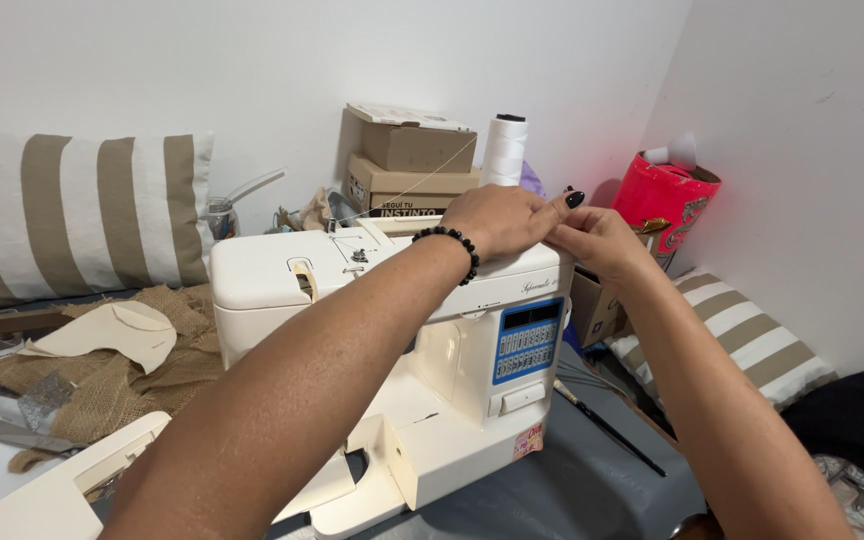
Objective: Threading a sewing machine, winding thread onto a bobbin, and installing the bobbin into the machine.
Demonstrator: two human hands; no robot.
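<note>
Where the two hands meet over the far right end of the sewing machine (392, 330), the fingers (552, 212) of the left hand (497, 220) are pinched nearly closed, and those of the right hand (597, 240) curl in against them; they seem to nip a fine thread (422, 182) between them, though the strand is too thin at that spot to be sure which hand has it. That thread runs taut from the machine's top guides up toward the far boxes, which fits hands held high and close to keep it tight. A beaded black bracelet (457, 245) sits on the left wrist. Just beyond the hands stands a tall white thread cone (504, 150), upright beside two stacked cardboard boxes (407, 170), the upper one with its flap raised; what they hold is hidden. To the right, against the wall, a red cylindrical container (664, 200) holds white rolled material poking from its top. Left of the machine, burlap fabric (117, 385) lies spread on the grey surface (572, 480) with a cream cut piece (112, 333) on it, and a striped cushion (72, 210) leans on the far wall. A glass jar (218, 218) stands behind the machine, its contents unclear.
</note>
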